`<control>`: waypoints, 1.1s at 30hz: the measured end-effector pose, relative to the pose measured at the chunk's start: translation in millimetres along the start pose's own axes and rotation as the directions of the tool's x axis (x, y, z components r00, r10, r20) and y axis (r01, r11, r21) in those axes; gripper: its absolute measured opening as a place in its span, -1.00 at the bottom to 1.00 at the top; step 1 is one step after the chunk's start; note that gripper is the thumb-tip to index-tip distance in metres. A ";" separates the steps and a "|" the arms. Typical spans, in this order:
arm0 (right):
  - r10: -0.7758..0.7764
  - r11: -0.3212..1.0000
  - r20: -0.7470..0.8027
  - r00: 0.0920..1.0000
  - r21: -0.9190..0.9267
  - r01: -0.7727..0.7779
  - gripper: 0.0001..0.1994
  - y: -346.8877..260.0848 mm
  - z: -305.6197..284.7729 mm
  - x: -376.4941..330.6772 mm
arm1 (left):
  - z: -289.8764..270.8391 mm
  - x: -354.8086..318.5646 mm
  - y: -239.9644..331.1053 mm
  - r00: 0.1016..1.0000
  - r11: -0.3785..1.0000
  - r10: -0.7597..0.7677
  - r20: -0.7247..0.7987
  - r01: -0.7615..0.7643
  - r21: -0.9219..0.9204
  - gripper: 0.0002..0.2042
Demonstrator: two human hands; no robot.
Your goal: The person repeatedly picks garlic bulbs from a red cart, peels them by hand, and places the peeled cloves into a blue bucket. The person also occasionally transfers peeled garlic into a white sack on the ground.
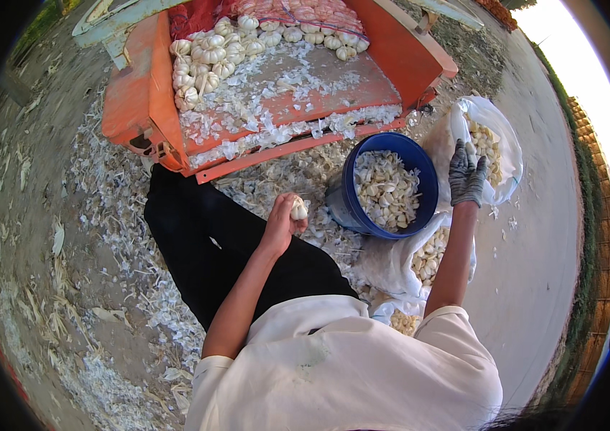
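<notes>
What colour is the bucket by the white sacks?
Blue; the bucket shows best in the head view.

Cloves point(387, 190) in bucket point(428, 194), sack point(509, 151) to its right, bulbs point(211, 57) on tray point(409, 50)

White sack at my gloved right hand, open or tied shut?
Open: the white sack gapes, with loose garlic cloves showing inside its mouth.

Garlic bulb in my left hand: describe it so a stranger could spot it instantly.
Start at the big orange bed up top, then drop to the black trousers below it. Over them, the bare left hand holds a whitish garlic bulb. Unlike the bulbs heaped in the bed, it's held alone.
</notes>
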State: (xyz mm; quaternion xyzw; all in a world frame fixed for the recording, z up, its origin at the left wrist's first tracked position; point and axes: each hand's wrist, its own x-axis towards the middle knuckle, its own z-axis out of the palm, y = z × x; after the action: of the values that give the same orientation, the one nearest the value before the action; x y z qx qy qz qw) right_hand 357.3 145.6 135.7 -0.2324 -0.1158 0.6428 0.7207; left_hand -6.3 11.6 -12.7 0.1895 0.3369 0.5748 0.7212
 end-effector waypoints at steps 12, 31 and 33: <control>0.194 0.164 0.130 0.972 -0.981 0.099 -0.83 290.8 -29.8 -148.7 | -6.7 -1.2 -9.0 0.960 0.917 0.168 -0.225 -0.069 0.392 -0.78; -0.020 0.112 0.046 0.999 -0.993 0.048 -0.80 106.1 -58.0 -123.4 | 10.7 -2.4 -12.1 0.993 0.946 -0.025 -0.112 0.059 0.319 -0.73; 0.242 0.275 -0.020 0.970 -0.958 -0.088 -0.78 188.3 -37.6 -137.7 | 14.0 -2.3 -11.8 0.995 0.914 0.016 -0.101 0.027 0.404 -0.68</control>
State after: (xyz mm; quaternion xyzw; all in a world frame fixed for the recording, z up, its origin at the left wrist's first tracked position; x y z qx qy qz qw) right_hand 190.3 15.9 30.3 -0.5827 -0.4962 0.5327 0.3612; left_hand 11.6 7.9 -10.1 0.3039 0.4856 0.4995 0.6499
